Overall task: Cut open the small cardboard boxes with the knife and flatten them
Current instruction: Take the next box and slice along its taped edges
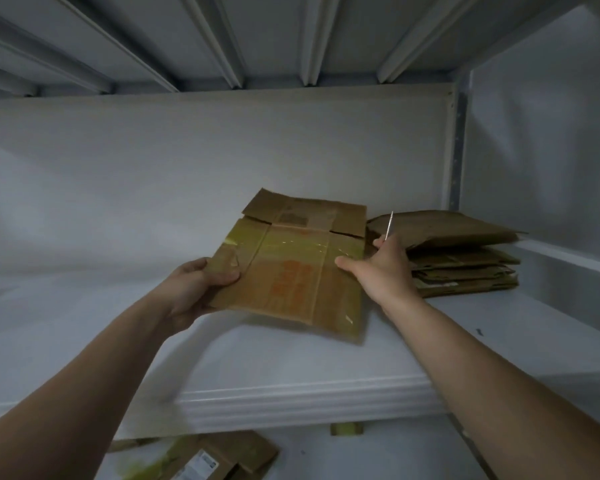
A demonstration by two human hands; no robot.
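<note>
A flattened brown cardboard box [291,271] with yellowish tape and orange print is held above the white shelf [291,358]. My left hand [194,285] grips its left edge, thumb on top. My right hand [385,271] touches the box's right edge with its thumb and holds a knife [389,225], whose thin blade points upward. To the right lies a stack of flattened boxes [465,261] on the shelf.
The shelf has a white back wall [187,168] and a metal upright [459,150] at the right. The ribbed underside of another shelf [257,39] is overhead. Below the shelf's front edge lie more cardboard boxes [215,459], one with a label.
</note>
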